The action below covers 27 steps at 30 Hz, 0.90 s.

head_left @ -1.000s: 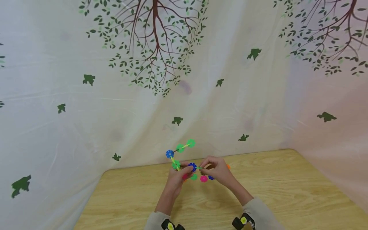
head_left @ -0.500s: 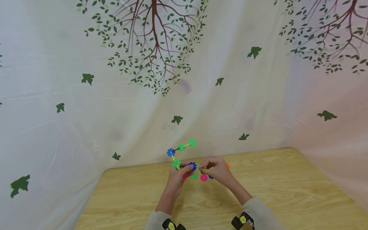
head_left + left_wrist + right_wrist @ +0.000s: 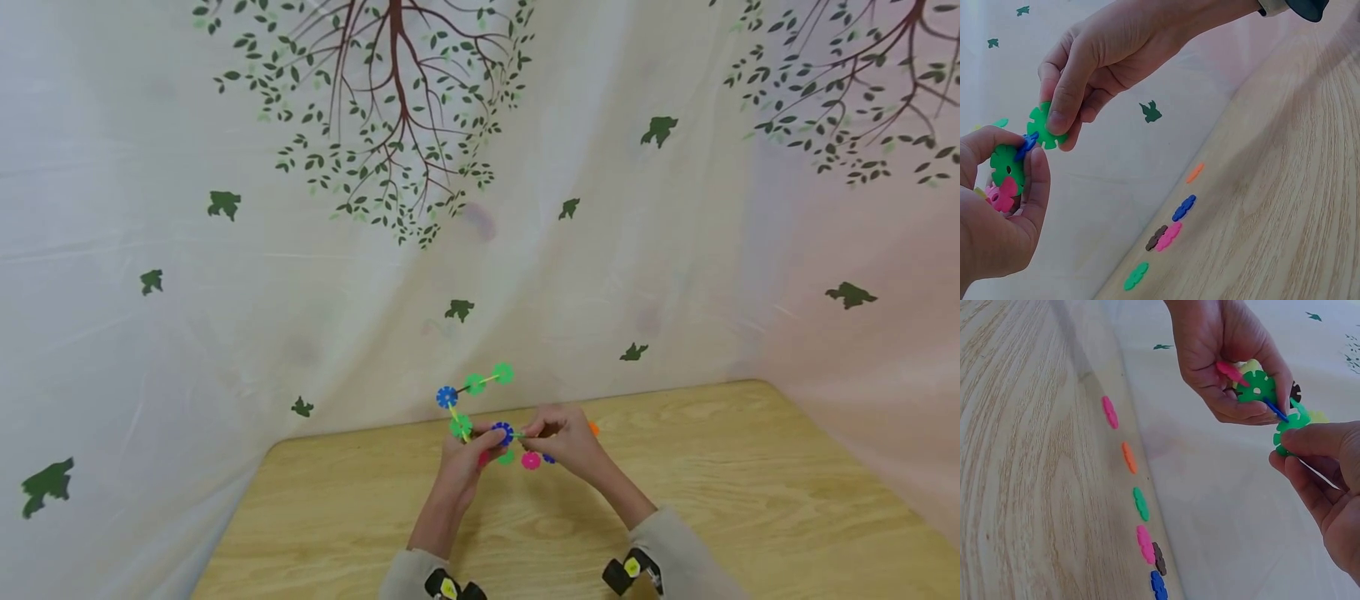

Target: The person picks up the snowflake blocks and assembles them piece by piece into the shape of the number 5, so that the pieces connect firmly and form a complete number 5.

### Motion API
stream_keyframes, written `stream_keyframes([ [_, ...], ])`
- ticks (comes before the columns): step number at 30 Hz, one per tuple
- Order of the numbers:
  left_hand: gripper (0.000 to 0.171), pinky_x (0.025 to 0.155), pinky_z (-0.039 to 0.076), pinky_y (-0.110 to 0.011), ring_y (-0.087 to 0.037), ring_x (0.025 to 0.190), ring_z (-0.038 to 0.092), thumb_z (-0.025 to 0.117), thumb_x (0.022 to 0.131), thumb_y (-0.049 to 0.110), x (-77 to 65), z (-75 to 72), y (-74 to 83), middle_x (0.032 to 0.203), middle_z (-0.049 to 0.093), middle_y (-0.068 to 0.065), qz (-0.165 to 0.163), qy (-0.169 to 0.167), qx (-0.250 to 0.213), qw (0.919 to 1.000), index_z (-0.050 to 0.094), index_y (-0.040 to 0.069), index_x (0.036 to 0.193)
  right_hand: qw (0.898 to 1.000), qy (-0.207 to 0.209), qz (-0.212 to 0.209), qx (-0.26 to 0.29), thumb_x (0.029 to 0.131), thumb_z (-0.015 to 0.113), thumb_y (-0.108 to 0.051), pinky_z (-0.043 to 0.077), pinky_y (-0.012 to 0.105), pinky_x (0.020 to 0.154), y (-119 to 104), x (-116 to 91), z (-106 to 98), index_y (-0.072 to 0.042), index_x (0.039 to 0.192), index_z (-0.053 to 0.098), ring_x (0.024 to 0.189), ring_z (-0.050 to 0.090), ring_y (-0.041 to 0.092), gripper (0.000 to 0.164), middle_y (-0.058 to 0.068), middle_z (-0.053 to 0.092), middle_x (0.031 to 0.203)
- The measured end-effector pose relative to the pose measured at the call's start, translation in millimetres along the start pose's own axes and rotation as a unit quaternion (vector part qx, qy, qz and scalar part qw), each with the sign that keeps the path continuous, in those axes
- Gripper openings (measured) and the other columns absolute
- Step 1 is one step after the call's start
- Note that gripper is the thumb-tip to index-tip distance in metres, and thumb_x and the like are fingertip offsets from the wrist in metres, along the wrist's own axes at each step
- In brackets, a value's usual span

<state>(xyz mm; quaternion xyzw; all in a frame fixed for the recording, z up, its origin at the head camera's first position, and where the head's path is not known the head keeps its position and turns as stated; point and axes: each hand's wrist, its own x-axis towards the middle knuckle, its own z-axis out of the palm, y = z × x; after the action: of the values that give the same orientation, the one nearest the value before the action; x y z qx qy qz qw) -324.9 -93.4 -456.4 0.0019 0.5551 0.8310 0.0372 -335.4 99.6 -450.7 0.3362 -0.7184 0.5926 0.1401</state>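
Observation:
My left hand (image 3: 455, 467) holds a chain of slotted plastic snowflake discs and pinches its blue disc (image 3: 502, 434) between thumb and fingers. From that hand the chain bends upward through another blue disc (image 3: 447, 397) to a green end disc (image 3: 503, 373). A loose-looking green snowflake disc (image 3: 1041, 128) is pinched by my right hand (image 3: 567, 443), its edge meeting the blue disc's edge. Whether their slots are fully engaged I cannot tell. Inside the left hand's curl, the left wrist view shows a green disc (image 3: 1006, 167) and a pink disc (image 3: 1002, 195), partly covered by fingers.
Several discs lie in a row near the wooden table's (image 3: 675, 500) far edge: an orange disc (image 3: 1195, 172), a blue disc (image 3: 1184, 208), a pink disc (image 3: 1169, 237) touching a brown disc (image 3: 1155, 238), and a green disc (image 3: 1136, 276). A leaf-printed cloth (image 3: 562, 292) hangs behind.
Both hands stay almost in place, pressed together at the same discs. The chain's free upper end has shifted slightly right. The head view has tilted a little.

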Motion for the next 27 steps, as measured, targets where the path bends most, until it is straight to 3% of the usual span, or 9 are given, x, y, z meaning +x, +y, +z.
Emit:
stream_keyframes([
  [11, 0.007, 0.076, 0.061, -0.023, -0.010, 0.076, 0.072, 0.073, 0.089, 0.000, -3.9, 0.1, -0.6, 0.083, 0.073, 0.000, 0.014, -0.005, 0.031, 0.9994, 0.068, 0.001, 0.094, 1.000, -0.011, 0.017, -0.017, 0.083, 0.077, 0.010, 0.058, 0.022, 0.059, -4, -1, 0, 0.001, 0.079, 0.075, 0.067, 0.065, 0.003, 0.010, 0.018, 0.074, 0.081],
  [19, 0.005, 0.081, 0.062, -0.026, -0.010, 0.082, 0.072, 0.072, 0.092, 0.002, -2.1, -7.5, 2.6, 0.089, 0.073, 0.000, 0.012, -0.046, 0.039, 0.9981, 0.069, 0.003, 0.096, 0.997, -0.018, 0.045, -0.058, 0.084, 0.080, 0.001, 0.060, 0.025, 0.070, -1, 0, 0, -0.007, 0.082, 0.075, 0.075, 0.066, 0.006, 0.009, 0.011, 0.074, 0.085],
  [23, 0.029, 0.086, 0.061, -0.028, -0.012, 0.093, 0.072, 0.073, 0.094, 0.017, -0.9, -13.1, 3.7, 0.097, 0.075, -0.001, -0.005, -0.060, 0.063, 0.9962, 0.068, -0.003, 0.115, 0.998, -0.021, 0.050, -0.043, 0.086, 0.077, 0.002, 0.061, 0.026, 0.071, -3, -1, -4, -0.002, 0.084, 0.075, 0.078, 0.071, 0.015, 0.006, 0.018, 0.074, 0.089],
  [25, 0.049, 0.093, 0.059, -0.031, -0.021, 0.108, 0.070, 0.071, 0.097, 0.027, -0.7, -17.5, 6.9, 0.114, 0.074, -0.010, -0.012, -0.061, 0.082, 0.9947, 0.059, -0.004, 0.132, 0.997, -0.026, 0.056, -0.041, 0.088, 0.076, 0.002, 0.061, 0.026, 0.072, -4, -1, -7, -0.002, 0.085, 0.075, 0.079, 0.072, 0.018, 0.005, 0.020, 0.073, 0.089],
  [27, 0.069, 0.107, 0.052, -0.038, -0.032, 0.129, 0.059, 0.068, 0.098, 0.036, -1.6, -23.0, 12.9, 0.137, 0.061, -0.019, -0.016, -0.050, 0.090, 0.9945, 0.042, -0.004, 0.147, 0.996, -0.034, 0.064, -0.046, 0.088, 0.076, 0.001, 0.060, 0.024, 0.072, -5, -1, -11, -0.002, 0.086, 0.074, 0.079, 0.072, 0.018, 0.004, 0.020, 0.073, 0.090],
])
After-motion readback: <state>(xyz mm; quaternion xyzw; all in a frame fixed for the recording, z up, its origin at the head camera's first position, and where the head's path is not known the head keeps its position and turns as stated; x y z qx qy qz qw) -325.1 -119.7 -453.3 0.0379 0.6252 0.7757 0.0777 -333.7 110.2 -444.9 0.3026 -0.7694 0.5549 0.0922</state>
